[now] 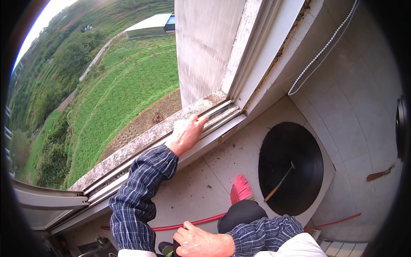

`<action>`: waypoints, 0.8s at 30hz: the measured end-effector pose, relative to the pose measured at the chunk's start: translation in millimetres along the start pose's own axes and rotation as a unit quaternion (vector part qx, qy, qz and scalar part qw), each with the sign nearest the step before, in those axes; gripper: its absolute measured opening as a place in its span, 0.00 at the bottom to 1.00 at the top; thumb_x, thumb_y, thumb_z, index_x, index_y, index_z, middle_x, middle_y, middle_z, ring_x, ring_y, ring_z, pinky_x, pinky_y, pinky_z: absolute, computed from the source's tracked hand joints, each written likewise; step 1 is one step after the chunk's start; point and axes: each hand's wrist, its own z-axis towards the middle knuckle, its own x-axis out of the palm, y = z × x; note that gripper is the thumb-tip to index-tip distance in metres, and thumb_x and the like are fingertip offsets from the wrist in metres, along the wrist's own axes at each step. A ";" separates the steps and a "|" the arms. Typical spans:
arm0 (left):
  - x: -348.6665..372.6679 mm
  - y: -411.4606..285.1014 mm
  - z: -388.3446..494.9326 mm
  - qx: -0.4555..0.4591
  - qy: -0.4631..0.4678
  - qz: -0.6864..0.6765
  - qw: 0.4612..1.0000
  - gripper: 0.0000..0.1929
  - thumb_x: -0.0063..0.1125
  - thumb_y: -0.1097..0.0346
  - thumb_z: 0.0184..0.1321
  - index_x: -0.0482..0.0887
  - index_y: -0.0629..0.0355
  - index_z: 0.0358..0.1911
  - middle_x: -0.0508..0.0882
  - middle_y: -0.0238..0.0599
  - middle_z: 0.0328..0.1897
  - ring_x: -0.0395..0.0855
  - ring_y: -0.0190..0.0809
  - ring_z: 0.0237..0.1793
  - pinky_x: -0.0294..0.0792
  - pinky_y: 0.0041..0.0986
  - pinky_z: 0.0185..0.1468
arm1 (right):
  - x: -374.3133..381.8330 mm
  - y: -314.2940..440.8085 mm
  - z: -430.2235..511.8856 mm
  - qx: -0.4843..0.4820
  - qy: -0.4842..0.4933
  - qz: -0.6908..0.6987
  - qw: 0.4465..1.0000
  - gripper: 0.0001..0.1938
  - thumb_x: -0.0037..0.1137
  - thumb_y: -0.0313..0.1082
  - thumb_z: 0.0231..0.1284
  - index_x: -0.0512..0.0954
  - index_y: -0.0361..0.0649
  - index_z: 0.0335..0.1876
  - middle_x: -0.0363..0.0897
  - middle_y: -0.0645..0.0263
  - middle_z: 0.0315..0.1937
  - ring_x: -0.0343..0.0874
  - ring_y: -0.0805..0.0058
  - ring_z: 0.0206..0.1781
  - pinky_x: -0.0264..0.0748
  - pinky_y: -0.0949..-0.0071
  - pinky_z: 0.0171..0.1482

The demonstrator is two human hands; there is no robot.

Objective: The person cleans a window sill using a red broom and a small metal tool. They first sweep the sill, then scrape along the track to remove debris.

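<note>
My left hand [188,132] reaches down onto the sliding-window track [110,185], near the track's upper right end. Its fingertips are bent into the grooves and hidden, so whether they pinch anything cannot be told. The metal rails look dirty, with dark grime between them. My right hand [205,240] is loosely curled low in the picture, beside a black thing that is mostly hidden. What lies under its fingers does not show. Both forearms wear dark plaid sleeve covers [139,192]. A dark-clad knee [242,214] rests on the pale tiled surface beyond my right hand.
A large black wok [297,183] with a wooden-handled utensil [278,183] sits to the right. Near my knee lies a pink-bristled brush [241,189]; a red pole or hose [192,222] crosses below. Debris dots the tiles [221,160]. The open window drops away towards a green field [128,86].
</note>
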 end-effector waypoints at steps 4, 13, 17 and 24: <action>12.5 -8.5 15.8 0.017 0.023 0.054 0.998 0.25 0.51 0.71 0.63 0.73 0.52 0.66 0.81 0.51 0.45 0.87 0.53 0.37 0.78 0.46 0.39 | -1.4 -1.0 2.6 0.004 0.020 -0.008 1.000 0.08 0.53 0.38 0.55 0.81 0.45 0.28 0.77 0.58 0.35 0.74 0.61 0.46 0.66 0.51 0.55; 4.5 -3.7 12.9 0.024 0.022 0.017 0.999 0.25 0.53 0.69 0.61 0.77 0.49 0.64 0.81 0.50 0.42 0.86 0.52 0.34 0.78 0.43 0.36 | -3.2 -3.7 -0.5 0.001 0.011 0.006 1.000 0.09 0.53 0.39 0.55 0.82 0.45 0.27 0.78 0.57 0.36 0.75 0.61 0.47 0.68 0.49 0.55; 10.3 0.3 10.8 0.009 0.015 0.019 1.000 0.24 0.52 0.70 0.61 0.78 0.50 0.64 0.82 0.50 0.43 0.86 0.54 0.35 0.78 0.44 0.38 | -5.4 -3.3 0.7 -0.003 0.001 0.008 1.000 0.09 0.54 0.39 0.53 0.80 0.43 0.25 0.76 0.57 0.34 0.75 0.61 0.45 0.68 0.54 0.52; 20.1 -2.3 15.8 0.005 -0.007 -0.068 0.998 0.21 0.56 0.65 0.63 0.81 0.51 0.61 0.85 0.49 0.36 0.86 0.56 0.34 0.77 0.44 0.41 | -4.6 -6.0 3.6 -0.005 0.002 0.015 1.000 0.11 0.54 0.39 0.51 0.75 0.41 0.19 0.71 0.57 0.28 0.75 0.63 0.38 0.67 0.63 0.44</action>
